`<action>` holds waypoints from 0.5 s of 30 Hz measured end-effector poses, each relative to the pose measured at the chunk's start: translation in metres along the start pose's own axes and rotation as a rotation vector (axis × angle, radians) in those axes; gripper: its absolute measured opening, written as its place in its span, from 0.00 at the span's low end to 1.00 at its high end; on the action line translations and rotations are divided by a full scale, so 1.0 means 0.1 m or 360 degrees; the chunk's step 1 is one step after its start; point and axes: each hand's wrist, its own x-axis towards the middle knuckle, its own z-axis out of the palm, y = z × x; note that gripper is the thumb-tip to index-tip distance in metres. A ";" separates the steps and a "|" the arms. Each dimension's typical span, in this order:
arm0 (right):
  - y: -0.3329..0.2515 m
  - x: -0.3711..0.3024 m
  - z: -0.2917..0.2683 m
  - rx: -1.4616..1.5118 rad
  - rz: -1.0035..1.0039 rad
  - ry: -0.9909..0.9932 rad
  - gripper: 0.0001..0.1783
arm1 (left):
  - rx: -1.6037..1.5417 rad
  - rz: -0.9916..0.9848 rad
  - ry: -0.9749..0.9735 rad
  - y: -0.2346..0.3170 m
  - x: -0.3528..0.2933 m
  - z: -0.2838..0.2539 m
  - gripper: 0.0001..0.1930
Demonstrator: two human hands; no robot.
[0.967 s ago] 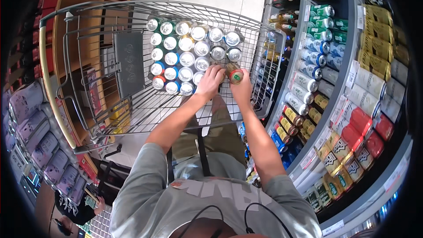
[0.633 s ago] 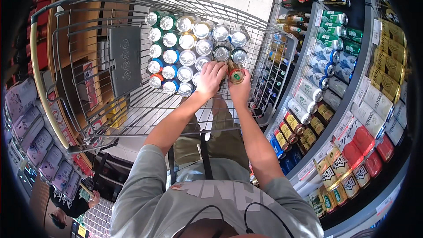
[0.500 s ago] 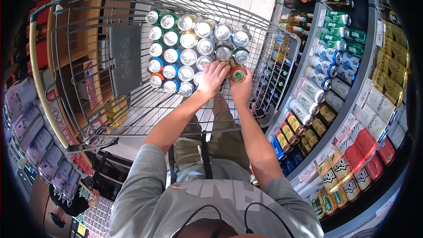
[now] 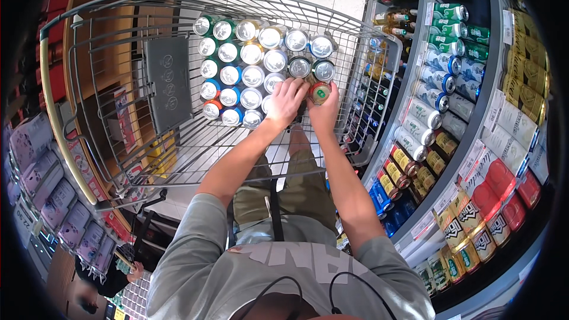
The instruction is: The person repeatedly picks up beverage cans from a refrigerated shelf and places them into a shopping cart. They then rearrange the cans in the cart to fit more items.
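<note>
Gripping the red-rimmed can [image 4: 320, 92] in right hand [image 4: 323, 114], can't tell about left hand [image 4: 287, 105], could topple nearby cans [image 4: 323, 70] by bumping sideways

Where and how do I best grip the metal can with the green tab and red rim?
Probably the curved side of that green-tabbed can, below its rim, from the near right, where the right hand grips: it's lid-up, and a silver-lidded metal can crowds its far side.
</note>
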 end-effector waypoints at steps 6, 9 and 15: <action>0.01 0.00 0.00 -0.0056 -0.0182 0.0054 0.52 | 0.0063 0.0054 -0.0032 -0.02 0.00 -0.02 0.31; 0.02 0.00 -0.01 -0.0072 -0.0226 0.0068 0.53 | 0.0048 0.0068 -0.0040 -0.03 0.00 -0.04 0.31; -0.08 -0.05 -0.03 -0.0053 -0.0117 0.0009 0.54 | -0.0039 0.0063 -0.0056 -0.07 -0.04 -0.10 0.31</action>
